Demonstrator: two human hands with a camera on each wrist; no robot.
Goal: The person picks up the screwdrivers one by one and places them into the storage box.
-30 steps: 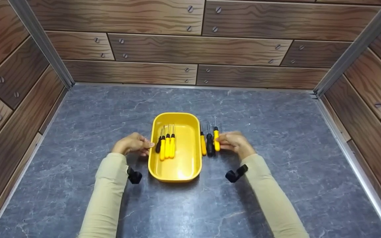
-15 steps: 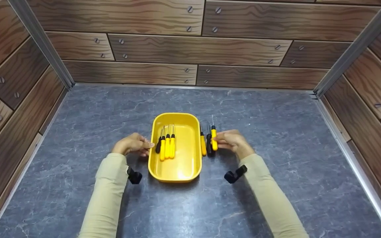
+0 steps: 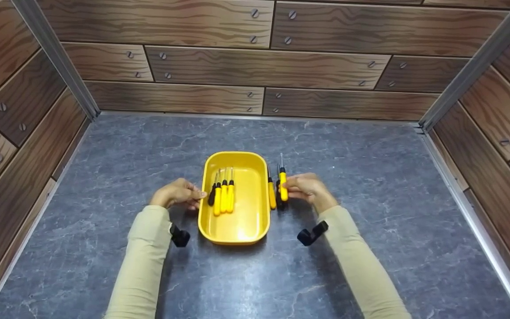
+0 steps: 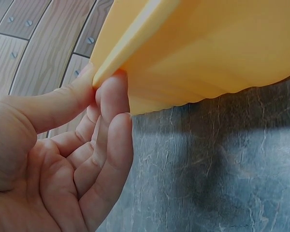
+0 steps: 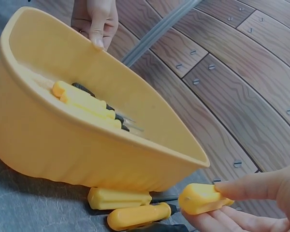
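Note:
My left hand point(image 3: 177, 193) pinches the left rim of a yellow plastic bin point(image 3: 241, 228) between thumb and fingers, as the left wrist view shows closely. Inside the bin lie several screwdrivers point(image 3: 224, 197) side by side, mostly yellow-handled, one with a black handle. My right hand point(image 3: 307, 188) holds a yellow-handled screwdriver point(image 3: 283, 185) by its handle, shaft pointing away, just right of the bin. Under it, on the table, a black-handled screwdriver point(image 5: 159, 227) is partly hidden. Two yellow-handled screwdrivers point(image 5: 140, 216) lie close against the bin's outer wall in the right wrist view.
The grey marbled tabletop point(image 3: 148, 141) spreads around the bin. Wood-patterned panels point(image 3: 264, 66) stand at the back and both sides, with metal rails point(image 3: 481, 55) at the corners. A black wrist mount point(image 3: 312, 233) sits on each sleeve.
My right hand has moved slightly left with the yellow-handled screwdriver, which now covers more of the black-handled one. The left hand and the bin have stayed in place.

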